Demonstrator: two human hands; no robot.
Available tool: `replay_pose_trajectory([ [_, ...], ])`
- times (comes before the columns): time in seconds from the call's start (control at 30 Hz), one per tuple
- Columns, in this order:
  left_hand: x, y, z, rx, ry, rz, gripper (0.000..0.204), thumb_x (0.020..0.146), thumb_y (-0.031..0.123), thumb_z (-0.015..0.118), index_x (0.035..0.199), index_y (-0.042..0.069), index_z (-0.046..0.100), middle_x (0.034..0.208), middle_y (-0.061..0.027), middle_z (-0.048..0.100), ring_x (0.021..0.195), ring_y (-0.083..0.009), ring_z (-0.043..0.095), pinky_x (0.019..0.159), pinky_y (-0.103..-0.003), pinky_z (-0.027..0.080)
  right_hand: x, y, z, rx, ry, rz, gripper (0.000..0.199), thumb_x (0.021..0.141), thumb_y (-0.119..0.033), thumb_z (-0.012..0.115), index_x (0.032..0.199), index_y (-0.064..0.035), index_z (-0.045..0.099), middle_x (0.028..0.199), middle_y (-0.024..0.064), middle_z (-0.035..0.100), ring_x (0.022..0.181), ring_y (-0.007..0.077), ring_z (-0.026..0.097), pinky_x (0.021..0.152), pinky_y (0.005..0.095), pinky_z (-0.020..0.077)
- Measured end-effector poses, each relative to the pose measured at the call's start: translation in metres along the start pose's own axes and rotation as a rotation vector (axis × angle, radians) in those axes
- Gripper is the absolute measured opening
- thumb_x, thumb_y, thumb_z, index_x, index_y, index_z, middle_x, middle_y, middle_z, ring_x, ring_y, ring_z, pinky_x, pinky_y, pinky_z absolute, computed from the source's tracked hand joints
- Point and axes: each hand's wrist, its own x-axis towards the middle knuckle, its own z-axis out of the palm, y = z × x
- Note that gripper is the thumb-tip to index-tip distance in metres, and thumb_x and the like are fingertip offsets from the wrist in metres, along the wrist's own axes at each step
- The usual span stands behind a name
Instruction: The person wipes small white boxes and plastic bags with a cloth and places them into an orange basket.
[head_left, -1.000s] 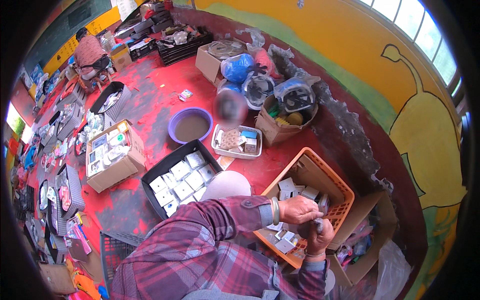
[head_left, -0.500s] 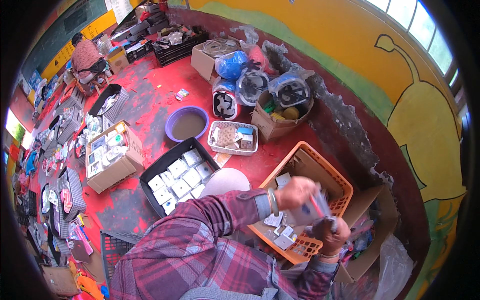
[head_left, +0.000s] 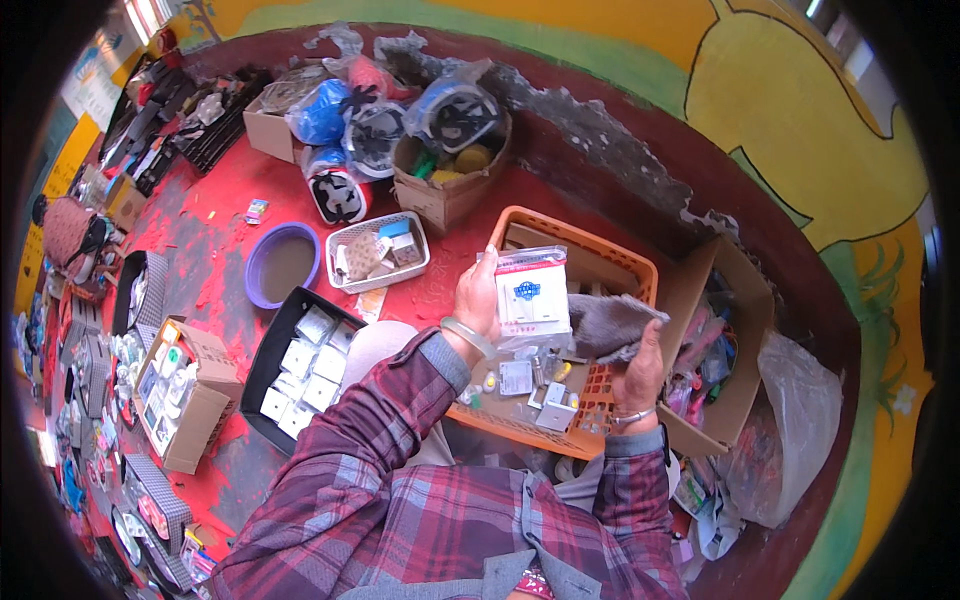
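In my left hand (head_left: 478,302) is a flat white square packet (head_left: 530,292) in a clear plastic sleeve, with a blue mark on its face. The fingers grip its left edge. My right hand (head_left: 638,378) is closed on a grey cloth (head_left: 612,325), which hangs toward the packet's lower right. Both hands are above an orange plastic basket (head_left: 585,226) lined with cardboard. Inside the basket lie small white boxes (head_left: 555,412) and several small clear and yellow pieces (head_left: 562,371).
A cardboard box (head_left: 702,330) of mixed items adjoins the basket's right side, beside a clear plastic bag (head_left: 795,410). To the left are a black bin (head_left: 256,385) of wrapped white boxes, a white basket (head_left: 345,240) and a purple basin (head_left: 313,262). Another person (head_left: 75,235) sits far left.
My view has swung to the right. The packet, blurred between both hands before, is now steady in my left hand. My right hand has drawn apart to the right with the grey cloth.
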Motion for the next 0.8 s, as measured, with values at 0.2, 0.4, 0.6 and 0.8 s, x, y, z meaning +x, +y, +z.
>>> replay_pose_trajectory([
  [0.2, 0.013, -0.045, -0.019, 0.379, -0.029, 0.128, 0.044, 0.096, 0.035, 0.038, 0.093, -0.002, 0.06, 0.085, -0.0099, 0.064, 0.075, -0.0177, 0.06, 0.07, -0.03, 0.048, -0.01, 0.025, 0.036, -0.064, -0.176, 0.069, 0.052, 0.093, -0.043, 0.042, 0.126, -0.0027, 0.044, 0.126, 0.0049, 0.049, 0.117, 0.019, 0.044, 0.102, 0.0342, 0.0309],
  [0.4, -0.001, -0.049, 0.009, 0.099, -0.075, -0.151, 0.037, 0.095, 0.034, 0.042, 0.094, 0.0, 0.057, 0.084, -0.0085, 0.062, 0.074, -0.0154, 0.059, 0.07, -0.029, 0.048, 0.01, 0.042, -0.013, 0.203, -0.021, 0.235, 0.039, 0.091, -0.026, 0.054, 0.121, -0.0014, 0.049, 0.111, 0.0044, 0.059, 0.1, 0.0146, 0.056, 0.089, 0.0285, 0.0441],
  [0.6, 0.002, -0.074, 0.0, 0.43, -0.135, 0.012, 0.036, 0.095, 0.032, 0.045, 0.083, 0.0, 0.058, 0.078, -0.0047, 0.059, 0.068, -0.011, 0.054, 0.064, -0.027, 0.045, 0.009, 0.039, -0.007, -0.054, -0.118, 0.243, 0.031, 0.09, -0.016, 0.057, 0.115, -0.0001, 0.049, 0.106, 0.0054, 0.059, 0.094, 0.012, 0.056, 0.086, 0.0247, 0.0449],
  [0.8, -0.003, -0.075, 0.005, 0.372, -0.063, -0.026, 0.039, 0.095, 0.032, 0.043, 0.081, -0.001, 0.058, 0.075, -0.0038, 0.059, 0.066, -0.0101, 0.049, 0.062, -0.027, 0.042, 0.004, 0.052, -0.005, -0.236, -0.044, 0.085, 0.033, 0.09, -0.028, 0.058, 0.11, -0.0024, 0.052, 0.099, 0.0031, 0.06, 0.088, 0.0098, 0.054, 0.08, 0.0239, 0.0436],
])
